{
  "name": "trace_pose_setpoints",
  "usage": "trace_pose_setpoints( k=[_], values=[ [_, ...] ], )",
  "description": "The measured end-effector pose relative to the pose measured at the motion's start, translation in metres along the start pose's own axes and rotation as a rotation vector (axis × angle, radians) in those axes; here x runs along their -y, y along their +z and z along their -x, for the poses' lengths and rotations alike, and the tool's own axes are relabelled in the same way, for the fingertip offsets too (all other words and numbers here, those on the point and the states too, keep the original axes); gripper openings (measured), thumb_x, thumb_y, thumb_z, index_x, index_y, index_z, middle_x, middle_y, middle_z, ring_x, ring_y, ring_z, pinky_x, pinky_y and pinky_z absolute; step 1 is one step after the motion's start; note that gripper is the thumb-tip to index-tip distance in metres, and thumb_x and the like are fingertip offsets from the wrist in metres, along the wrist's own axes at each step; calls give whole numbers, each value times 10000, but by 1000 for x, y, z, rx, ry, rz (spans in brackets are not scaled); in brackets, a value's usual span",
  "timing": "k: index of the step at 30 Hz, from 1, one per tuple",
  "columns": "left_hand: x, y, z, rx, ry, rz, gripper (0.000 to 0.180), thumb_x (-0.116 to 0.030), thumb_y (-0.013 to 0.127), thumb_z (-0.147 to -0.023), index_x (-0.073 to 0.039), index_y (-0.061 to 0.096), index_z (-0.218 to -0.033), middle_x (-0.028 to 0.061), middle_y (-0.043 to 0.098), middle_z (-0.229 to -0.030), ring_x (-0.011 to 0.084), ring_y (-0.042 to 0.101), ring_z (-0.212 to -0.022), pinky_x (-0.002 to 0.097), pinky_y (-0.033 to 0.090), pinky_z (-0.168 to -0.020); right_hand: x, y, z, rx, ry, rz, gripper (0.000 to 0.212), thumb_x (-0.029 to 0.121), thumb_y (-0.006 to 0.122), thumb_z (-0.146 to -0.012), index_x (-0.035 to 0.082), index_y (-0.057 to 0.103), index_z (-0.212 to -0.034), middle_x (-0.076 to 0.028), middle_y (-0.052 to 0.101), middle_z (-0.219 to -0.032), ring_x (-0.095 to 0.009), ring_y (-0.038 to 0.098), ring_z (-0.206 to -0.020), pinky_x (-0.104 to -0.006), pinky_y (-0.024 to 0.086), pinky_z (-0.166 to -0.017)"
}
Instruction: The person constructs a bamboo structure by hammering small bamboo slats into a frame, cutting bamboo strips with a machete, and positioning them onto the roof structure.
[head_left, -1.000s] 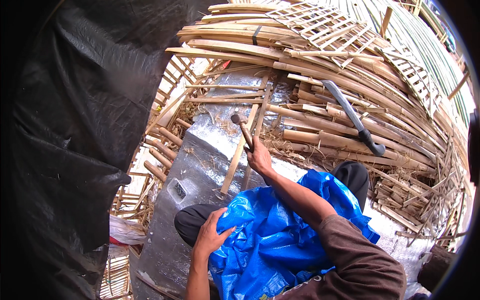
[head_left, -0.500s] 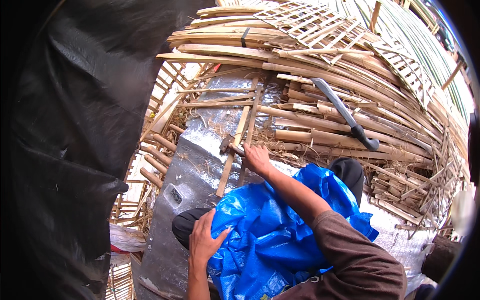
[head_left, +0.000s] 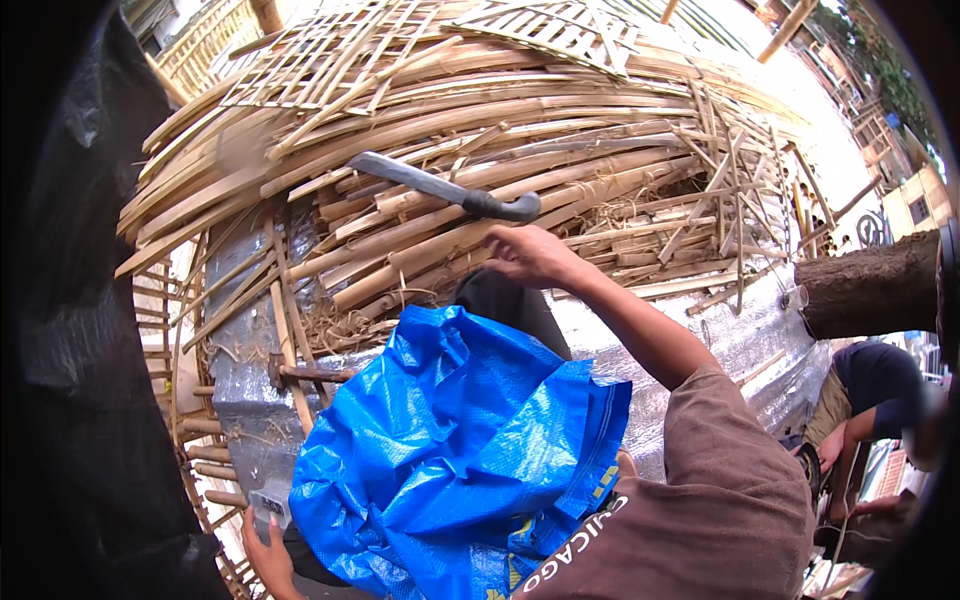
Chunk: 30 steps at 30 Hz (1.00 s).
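Observation:
A blue plastic sheet (head_left: 440, 440) lies crumpled over my lap. My right hand (head_left: 530, 258) hangs just below the black handle of a machete (head_left: 430, 185), fingers loosely bent and nothing seen in them. The machete rests on a pile of split bamboo (head_left: 450, 240), its blade pointing left. A hammer (head_left: 315, 374) lies across two thin bamboo strips (head_left: 287, 300), the end of its handle at the edge of the blue sheet. At the lower left, my left hand (head_left: 268, 560) is open with fingers apart, beside the sheet and near my knee.
Bamboo lattice panels (head_left: 330, 55) lie on the far side of the pile. Black sheeting (head_left: 90, 330) hangs at the left. A thick log (head_left: 870, 285) stands out at the right, and another person (head_left: 860, 400) is bent over below it. Silvery sheeting (head_left: 245, 400) covers the work surface.
My right hand has let go of the hammer and moved right, close to the machete handle. My left hand has come off the blue sheet by my knee. The view has swung right.

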<state>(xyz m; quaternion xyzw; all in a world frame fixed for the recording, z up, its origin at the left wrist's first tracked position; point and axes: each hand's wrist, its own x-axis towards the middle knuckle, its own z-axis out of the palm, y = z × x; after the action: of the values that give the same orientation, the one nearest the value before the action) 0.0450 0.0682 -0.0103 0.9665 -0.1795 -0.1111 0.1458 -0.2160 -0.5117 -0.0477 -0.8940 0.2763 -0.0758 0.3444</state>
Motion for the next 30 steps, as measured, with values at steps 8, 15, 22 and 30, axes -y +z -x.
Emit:
trace_pose_setpoints(
  k=[8, 15, 22, 30],
  values=[
    [-11, -35, 6, 219, -387, 104, 433, -195, 504, -973, -49, 464, -1378, 166, 534, -1336, 282, 504, -1206, 391, 406, -1009, -162, -2, 108, -374, 365, 723, 498, 258, 656, -794, 101, 517, -1247, -176, 496, -1302, -348, 432, -1229, -477, 359, -987],
    [23, -13, -11, 231, -215, 133, 418, -182, 502, -976, -54, 474, -1373, 168, 521, -1349, 280, 495, -1219, 388, 408, -1011, -199, 26, 131, -546, 313, 609, 520, 360, 611, -850, 98, 502, -1285, -160, 462, -1354, -319, 402, -1275, -450, 340, -1007],
    [61, 16, 2, 243, -210, 345, 426, -235, 458, -1007, -24, 481, -1377, 160, 474, -1404, 285, 467, -1256, 375, 371, -1058, -184, 25, 142, -499, 267, 683, 644, 453, 659, -827, 94, 468, -1326, -127, 426, -1387, -288, 362, -1306, -444, 293, -1049],
    [49, 24, 19, 36, -271, 384, 503, -330, 429, -1014, 49, 499, -1338, 187, 528, -1352, 296, 502, -1232, 364, 371, -1058, -194, 37, 159, -567, 263, 654, 620, 396, 695, -812, 92, 484, -1310, -123, 448, -1331, -302, 389, -1271, -446, 308, -1051]
  ],
)
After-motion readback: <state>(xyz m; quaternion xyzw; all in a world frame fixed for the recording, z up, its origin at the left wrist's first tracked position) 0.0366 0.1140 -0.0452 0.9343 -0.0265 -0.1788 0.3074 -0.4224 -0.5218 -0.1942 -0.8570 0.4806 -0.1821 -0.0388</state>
